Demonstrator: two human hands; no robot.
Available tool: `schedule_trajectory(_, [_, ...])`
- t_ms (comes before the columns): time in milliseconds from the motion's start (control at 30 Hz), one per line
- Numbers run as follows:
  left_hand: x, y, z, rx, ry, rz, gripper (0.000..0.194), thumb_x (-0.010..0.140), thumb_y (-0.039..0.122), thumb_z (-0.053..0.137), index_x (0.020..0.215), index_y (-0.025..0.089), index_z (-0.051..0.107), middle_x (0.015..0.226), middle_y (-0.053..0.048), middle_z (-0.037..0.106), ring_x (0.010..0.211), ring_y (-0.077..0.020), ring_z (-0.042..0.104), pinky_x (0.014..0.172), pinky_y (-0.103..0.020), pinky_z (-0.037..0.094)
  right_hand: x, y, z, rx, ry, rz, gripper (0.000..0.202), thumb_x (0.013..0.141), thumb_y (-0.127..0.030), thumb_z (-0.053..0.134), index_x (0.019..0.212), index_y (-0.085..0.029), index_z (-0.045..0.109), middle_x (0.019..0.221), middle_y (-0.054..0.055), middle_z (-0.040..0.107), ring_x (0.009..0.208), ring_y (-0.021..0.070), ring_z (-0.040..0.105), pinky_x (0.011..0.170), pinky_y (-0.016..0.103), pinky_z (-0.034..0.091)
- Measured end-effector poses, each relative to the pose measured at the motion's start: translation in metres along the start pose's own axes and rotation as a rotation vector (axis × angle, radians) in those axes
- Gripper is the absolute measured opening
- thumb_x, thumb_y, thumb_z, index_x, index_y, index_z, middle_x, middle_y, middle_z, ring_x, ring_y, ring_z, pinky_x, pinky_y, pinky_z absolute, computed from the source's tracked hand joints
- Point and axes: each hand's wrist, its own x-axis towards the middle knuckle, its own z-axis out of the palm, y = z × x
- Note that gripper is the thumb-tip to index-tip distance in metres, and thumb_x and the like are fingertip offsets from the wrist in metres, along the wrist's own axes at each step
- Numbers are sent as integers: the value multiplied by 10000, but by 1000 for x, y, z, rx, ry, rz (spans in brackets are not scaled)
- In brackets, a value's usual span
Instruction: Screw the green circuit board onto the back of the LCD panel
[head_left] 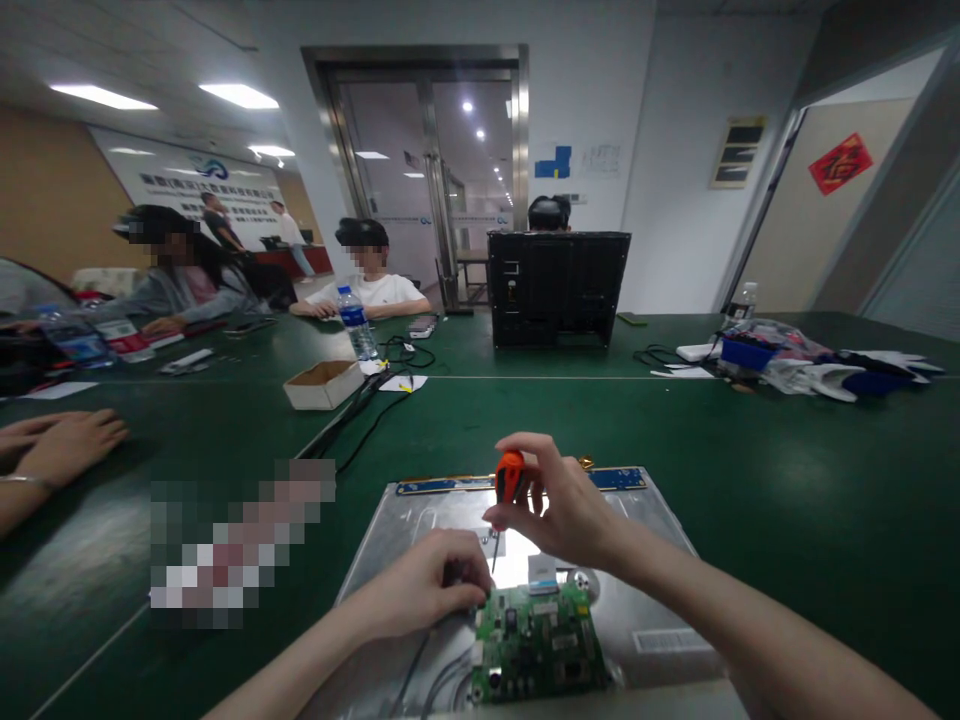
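The tip of the orange screwdriver (509,478) is too small to discern.

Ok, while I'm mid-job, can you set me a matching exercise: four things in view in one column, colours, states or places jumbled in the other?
Things
1. screwdriver
2. circuit board
3. cardboard box
4. diamond-shaped sign

Descriptions
A. red, on the door
B. orange and black, in the right hand
C. open-topped, near the water bottle
D. green, over the silver metal panel

Pairs: 1-B, 2-D, 3-C, 4-A
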Motion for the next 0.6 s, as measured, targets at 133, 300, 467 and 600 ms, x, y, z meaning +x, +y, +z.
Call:
schedule_trajectory(133, [-1, 0, -1, 2, -18, -12, 76, 786, 255, 673, 797, 186, 702, 746, 14, 619, 676, -154, 538, 612, -234, 412, -1, 1, -3, -27, -61, -64, 404, 974, -347, 606, 1255, -237, 336, 801, -30, 622, 540, 104, 541, 474, 217, 378])
schedule_trajectory(300, [-4, 4, -2, 3, -19, -7, 115, 793, 227, 625, 863, 180, 703, 770, 7, 636, 697, -167, 558, 636, -248, 434, -5, -2, 6, -48, -124, -54, 417, 966, -345, 616, 1272, -222, 359, 745, -52, 606, 491, 98, 513, 465, 221, 349])
schedule_trajectory(467, [-7, 7, -4, 3, 5, 6, 132, 778, 210, 611, 863, 189, 709, 821, -4, 645, 751, -188, 578, 688, -277, 457, -9, 0, 14, -70, -137, -44, 409, 966, -379, 602, 1263, -222, 368, 743, -37, 623, 511, 127, 550, 481, 244, 341])
schedule_trajectory(600, [-6, 3, -2, -62, -16, 1, 166, 781, 204, 590, 897, 186, 707, 838, -10, 668, 755, -182, 599, 680, -266, 479, -9, 3, 16, -67, -113, -26, 401, 990, -400, 559, 1274, -228, 334, 741, -45, 611, 503, 119, 542, 486, 238, 354])
